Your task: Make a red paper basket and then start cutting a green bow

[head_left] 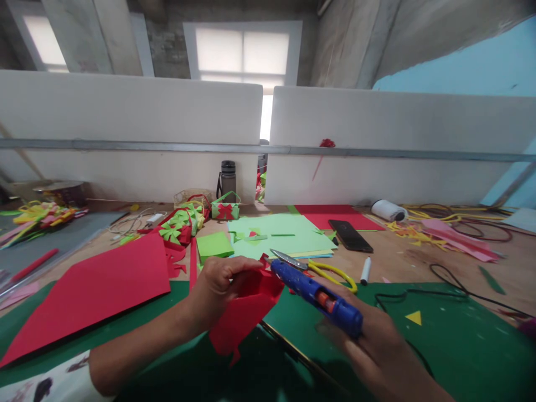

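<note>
My left hand (218,285) is closed around the upper left side of a folded red paper piece (247,310), which looks like a small box or bag with an open top. My right hand (368,340) grips a blue hot glue gun (316,293). The gun's tip points left at the upper edge of the red paper piece; whether the two touch I cannot tell. Just behind the gun lie scissors (333,273) with yellow handles, their blades partly hidden by it. The right hand's fingers are partly hidden and a little blurred.
A green mat (456,335) covers the near table. Red card (109,285) lies left, pale green sheets (288,231) in the middle. Behind are paper baskets (226,211), a bottle (228,181) and a phone (350,235). A white marker (365,271) and black cable (439,291) lie right.
</note>
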Demonstrator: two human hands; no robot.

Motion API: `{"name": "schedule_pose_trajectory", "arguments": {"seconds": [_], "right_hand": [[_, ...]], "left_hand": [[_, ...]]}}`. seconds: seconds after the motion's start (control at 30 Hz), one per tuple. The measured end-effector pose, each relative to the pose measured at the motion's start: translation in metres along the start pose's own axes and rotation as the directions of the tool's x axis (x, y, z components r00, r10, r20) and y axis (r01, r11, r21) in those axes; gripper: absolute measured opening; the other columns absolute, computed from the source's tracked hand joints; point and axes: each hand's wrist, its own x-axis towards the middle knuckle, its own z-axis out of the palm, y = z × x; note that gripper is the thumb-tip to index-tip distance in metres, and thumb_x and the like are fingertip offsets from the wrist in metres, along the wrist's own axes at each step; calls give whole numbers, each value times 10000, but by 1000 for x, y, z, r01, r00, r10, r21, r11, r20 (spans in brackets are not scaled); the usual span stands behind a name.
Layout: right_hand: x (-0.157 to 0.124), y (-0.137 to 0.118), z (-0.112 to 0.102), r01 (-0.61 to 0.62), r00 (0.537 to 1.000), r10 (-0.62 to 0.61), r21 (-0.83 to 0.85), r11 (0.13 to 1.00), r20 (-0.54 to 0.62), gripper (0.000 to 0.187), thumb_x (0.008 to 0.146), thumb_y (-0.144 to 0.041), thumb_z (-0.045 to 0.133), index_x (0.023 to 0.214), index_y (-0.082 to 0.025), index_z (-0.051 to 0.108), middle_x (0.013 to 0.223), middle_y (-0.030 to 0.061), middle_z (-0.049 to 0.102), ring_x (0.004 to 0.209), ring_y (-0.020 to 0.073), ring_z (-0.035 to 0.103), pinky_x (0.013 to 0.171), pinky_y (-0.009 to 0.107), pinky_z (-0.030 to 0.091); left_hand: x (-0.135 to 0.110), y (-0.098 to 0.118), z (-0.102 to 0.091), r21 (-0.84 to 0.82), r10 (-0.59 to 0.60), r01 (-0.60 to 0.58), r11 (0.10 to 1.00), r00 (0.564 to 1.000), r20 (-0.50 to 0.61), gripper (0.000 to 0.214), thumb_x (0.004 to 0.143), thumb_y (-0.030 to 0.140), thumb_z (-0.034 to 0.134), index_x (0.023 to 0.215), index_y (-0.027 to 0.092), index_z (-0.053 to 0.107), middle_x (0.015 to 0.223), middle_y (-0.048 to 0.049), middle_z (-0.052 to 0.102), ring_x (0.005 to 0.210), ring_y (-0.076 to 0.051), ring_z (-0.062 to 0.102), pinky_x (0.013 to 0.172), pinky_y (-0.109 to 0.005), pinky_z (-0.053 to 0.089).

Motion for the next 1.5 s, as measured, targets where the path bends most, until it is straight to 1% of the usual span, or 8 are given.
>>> {"name": "schedule_pose_trajectory", "arguments": {"seconds": [0.17, 0.37, 0.53, 0.73, 0.93, 1.07, 1.23, 1.5], "right_hand": [[1, 0, 0, 7, 1000, -7, -2, 1000, -2, 405, 806, -233, 525, 1209, -209, 559, 1120, 70, 678, 959, 232, 668, 806, 306, 551], [0, 1, 0, -19, 999, 19, 1, 1000, 42, 433, 813, -238, 528, 1244, -195, 534, 1155, 88, 658, 1014, 237, 643, 820, 321, 544], [2, 0, 1, -36, 998, 36, 5, 999, 57, 432, 819, -242, 518, 1245, -174, 543, 1176, 100, 645, 1010, 238, 644, 853, 347, 529], [3, -3, -1, -50, 998, 48, 26, 998, 47, 448, 806, -254, 538, 1250, -198, 552, 1178, 84, 645, 1021, 250, 638, 852, 357, 531], [3, -4, -3, -99, 993, 96, 45, 994, 76, 452, 806, -269, 545, 1252, -198, 556, 1176, 87, 645, 1044, 265, 623, 858, 374, 528], [3, -4, -2, -107, 990, 101, 55, 993, 99, 460, 805, -272, 550, 1258, -192, 550, 1198, 88, 630, 1084, 270, 598, 888, 388, 509], [4, -5, -4, -127, 988, 120, 68, 990, 98, 474, 814, -284, 540, 1281, -198, 530, 1203, 82, 628, 1051, 272, 619, 873, 397, 520], [1, -3, -4, -127, 986, 122, 44, 991, 110, 489, 812, -281, 553, 1296, -221, 511, 1226, 77, 615, 1087, 271, 596, 887, 394, 511]], "left_hand": [[0, -3, 3, -125, -120, 120, 985, 993, 13, 154, 763, 143, 590, 852, 140, 716, 729, -51, 722, 634, -135, 651, 578, -210, 532], [-1, -6, 4, -326, -233, 243, 914, 970, 71, 154, 726, 198, 635, 845, 146, 718, 803, -75, 731, 709, -184, 671, 637, -271, 547], [2, -4, 1, -367, -283, 300, 881, 954, 100, 154, 703, 176, 633, 825, 150, 723, 795, -72, 733, 722, -189, 673, 643, -280, 544], [4, -10, 0, -428, -328, 369, 825, 929, 169, 129, 702, 185, 650, 805, 168, 726, 770, -42, 738, 685, -161, 670, 628, -255, 532], [6, -11, 0, -420, -368, 402, 814, 915, 163, 129, 677, 221, 667, 771, 157, 727, 737, -48, 736, 656, -175, 667, 607, -274, 527], [6, -10, 0, -431, -385, 434, 791, 901, 201, 142, 660, 231, 676, 766, 152, 727, 730, -52, 736, 648, -175, 663, 589, -268, 520], [6, -12, 1, -456, -409, 455, 765, 890, 201, 145, 634, 219, 713, 761, 151, 729, 727, -51, 737, 643, -167, 662, 606, -261, 514], [8, -7, 1, -479, -462, 521, 706, 852, 247, 221, 584, 277, 766, 751, 138, 730, 717, -65, 735, 635, -187, 667, 588, -271, 517]]}}
